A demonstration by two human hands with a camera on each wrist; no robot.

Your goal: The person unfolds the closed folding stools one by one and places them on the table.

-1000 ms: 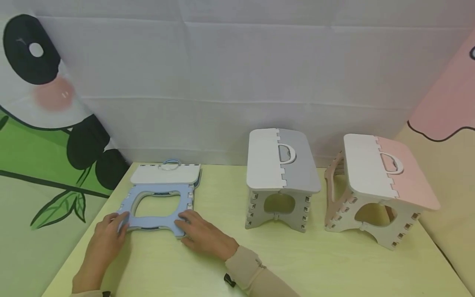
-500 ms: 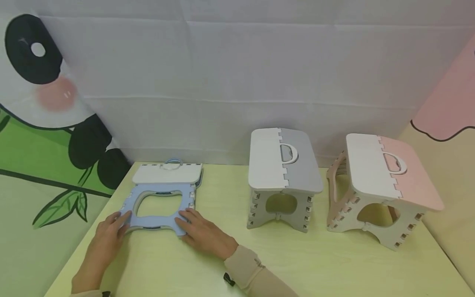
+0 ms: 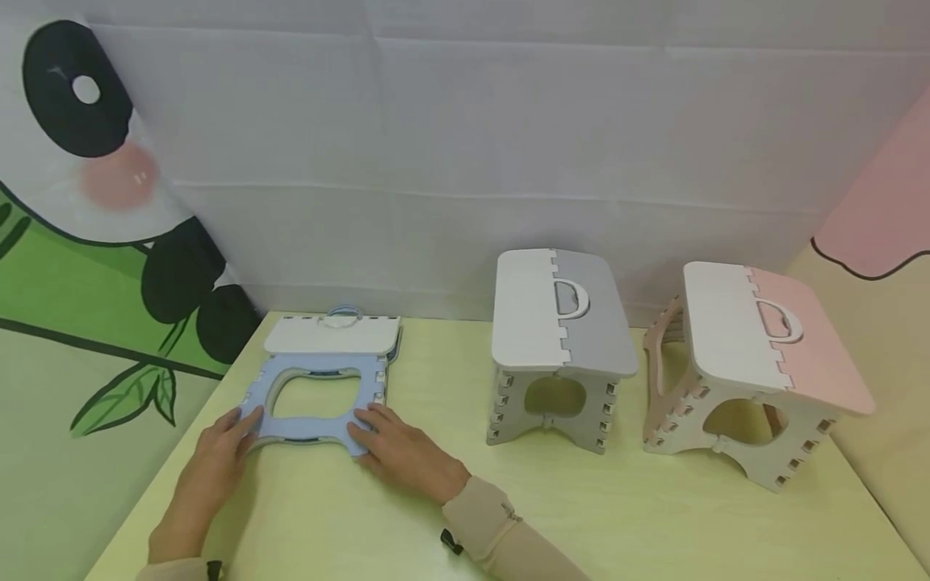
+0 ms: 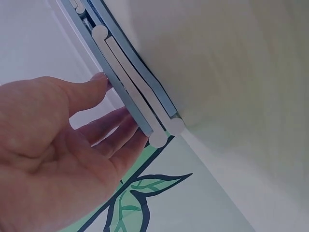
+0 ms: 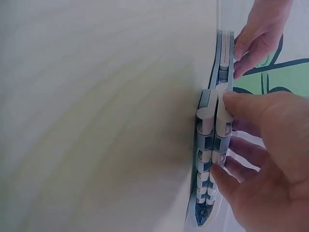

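A blue-and-white folding stool [image 3: 314, 430] lies folded flat at the left of the table, its white panel [image 3: 333, 334] and carry handle toward the wall. My left hand [image 3: 211, 468] rests on its near left corner. In the left wrist view the thumb and fingers touch the stool's blue top face [image 4: 120, 89], and the fingertips are partly hidden. At the near right corner lies my right hand [image 3: 407, 456], fingers over the top. The right wrist view has its thumb against the stool's near end [image 5: 223, 104], with the other fingers partly hidden behind the hinged side.
A grey-and-white folding stool [image 3: 534, 311] stands unfolded right of the blue one. Farther right stands a pink-and-white one [image 3: 734, 323], also unfolded. Behind the table [image 3: 349, 524] hangs a pale cloth [image 3: 450, 137]; printed walls flank both sides.
The whole view has shifted slightly, as the head camera turned a little. Both hands stay at the same corners of the folded stool, and the stools keep their places.
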